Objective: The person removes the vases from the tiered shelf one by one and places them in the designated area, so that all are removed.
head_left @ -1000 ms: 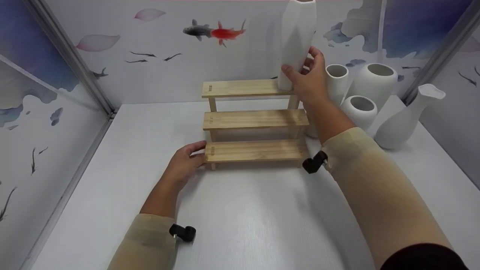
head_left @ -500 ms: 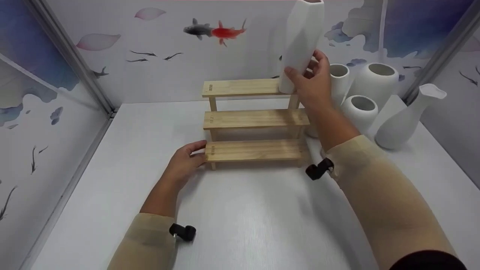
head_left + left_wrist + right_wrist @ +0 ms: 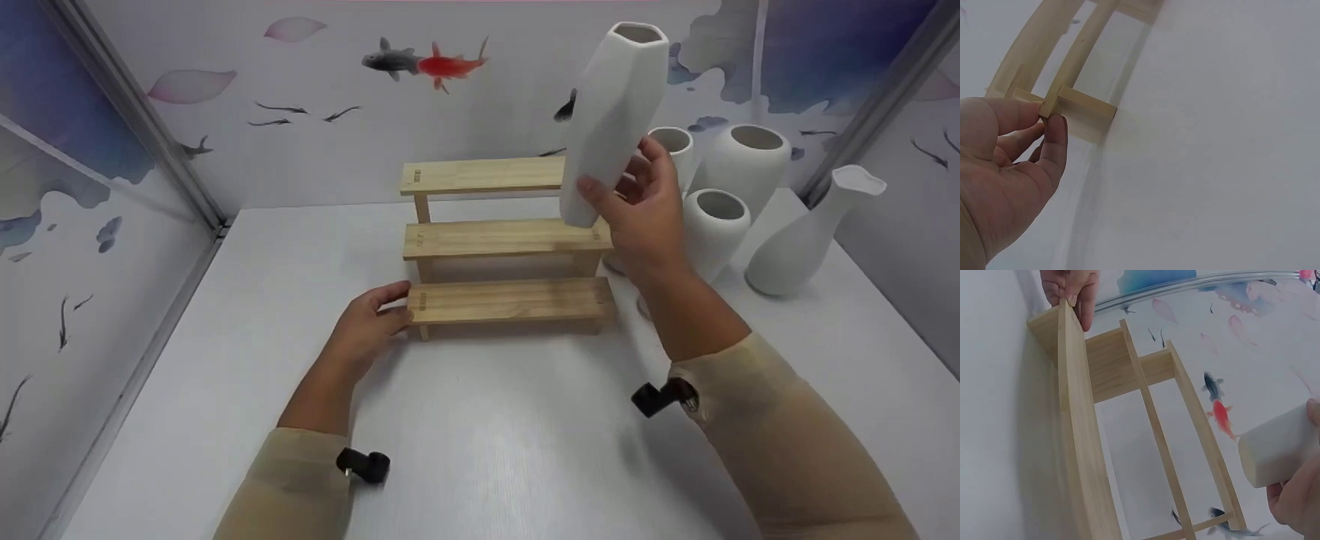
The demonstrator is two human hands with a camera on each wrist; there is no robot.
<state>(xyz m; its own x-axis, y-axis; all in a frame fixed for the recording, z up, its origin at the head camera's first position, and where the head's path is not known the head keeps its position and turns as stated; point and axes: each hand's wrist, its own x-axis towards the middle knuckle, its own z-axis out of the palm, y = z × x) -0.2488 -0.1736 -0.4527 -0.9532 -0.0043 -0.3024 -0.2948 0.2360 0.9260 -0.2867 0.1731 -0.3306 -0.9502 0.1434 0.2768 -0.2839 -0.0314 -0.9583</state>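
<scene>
A tall white faceted vase (image 3: 619,112) is gripped near its lower end by my right hand (image 3: 649,214). Its mouth leans to the right, and in the right wrist view the base of the vase (image 3: 1275,447) hangs free in the air beside the rack. The three-step wooden rack (image 3: 510,301) stands on the white table. My left hand (image 3: 367,322) pinches the left end of its lowest step. The left wrist view shows thumb and fingers of that hand (image 3: 1016,146) on either side of the board's end.
To the right of the rack stand a narrow white vase (image 3: 671,142), a large round-shouldered vase (image 3: 750,161), a smaller one (image 3: 718,225) and a flared-neck vase (image 3: 802,240). Printed wall panels (image 3: 300,150) enclose the back and sides of the white table (image 3: 487,435).
My right hand has drawn the tall vase off the top step, down and towards me, with its mouth tilting further right. The left hand stays on the lowest step.
</scene>
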